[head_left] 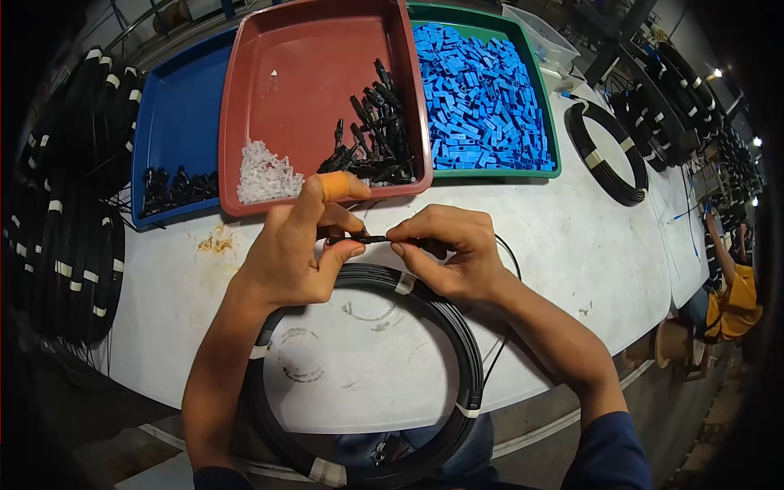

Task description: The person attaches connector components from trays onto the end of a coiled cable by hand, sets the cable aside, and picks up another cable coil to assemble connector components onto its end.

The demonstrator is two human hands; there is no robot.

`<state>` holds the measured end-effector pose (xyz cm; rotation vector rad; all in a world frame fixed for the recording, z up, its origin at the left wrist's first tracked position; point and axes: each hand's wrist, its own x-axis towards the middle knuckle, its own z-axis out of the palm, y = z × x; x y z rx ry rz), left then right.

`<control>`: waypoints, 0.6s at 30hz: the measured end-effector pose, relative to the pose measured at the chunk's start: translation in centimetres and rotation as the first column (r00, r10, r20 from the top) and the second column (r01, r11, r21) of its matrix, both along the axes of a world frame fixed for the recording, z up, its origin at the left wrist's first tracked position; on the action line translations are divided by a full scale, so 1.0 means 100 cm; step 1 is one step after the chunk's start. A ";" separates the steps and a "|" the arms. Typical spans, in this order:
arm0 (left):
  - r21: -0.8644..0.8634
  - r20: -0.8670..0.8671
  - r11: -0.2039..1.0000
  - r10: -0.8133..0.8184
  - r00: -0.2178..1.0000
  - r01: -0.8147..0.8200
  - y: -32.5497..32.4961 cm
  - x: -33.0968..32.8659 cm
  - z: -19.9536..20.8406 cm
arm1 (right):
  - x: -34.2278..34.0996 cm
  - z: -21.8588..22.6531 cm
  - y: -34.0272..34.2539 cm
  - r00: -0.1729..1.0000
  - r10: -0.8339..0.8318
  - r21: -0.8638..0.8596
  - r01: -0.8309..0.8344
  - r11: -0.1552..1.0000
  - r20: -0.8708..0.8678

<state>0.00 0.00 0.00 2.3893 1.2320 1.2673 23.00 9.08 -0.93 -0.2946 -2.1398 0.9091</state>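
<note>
My left hand (296, 245) pinches one end of a slim black connector (374, 239) between thumb and fingertips. An orange wrap (334, 186) circles one of its raised fingers. From the other side, my right hand (457, 245) grips the same dark piece, its thumb and forefinger closed. The connector is held level above the table, partly hidden by my fingers. Below both hands lies a coil of black cable (472, 351), bound with white tape and overhanging the table's near edge. A thin loose length of cable (516, 265) curves around beside my right wrist.
A red tray (318, 65) holds small white clips (265, 173) and black connectors (384, 135). Left of it stands a blue tray (180, 106) with black parts; right, a green tray (498, 174) of blue pieces. Another coil (581, 143) lies right; stacked coils (73, 204) stand left.
</note>
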 end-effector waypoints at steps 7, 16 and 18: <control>-0.001 0.013 1.000 -0.002 1.000 0.002 -0.001 -0.003 -0.002 | 0.001 0.002 0.000 1.000 -0.004 0.032 0.003 0.999 0.024; -0.371 0.241 0.926 0.170 0.956 -0.072 -0.006 0.011 0.015 | -0.001 -0.003 0.004 0.998 -0.028 0.251 0.041 0.967 -0.058; -0.363 0.235 0.929 0.166 0.958 -0.071 -0.003 0.011 0.014 | -0.001 -0.003 0.003 0.997 -0.046 0.262 0.059 0.963 -0.055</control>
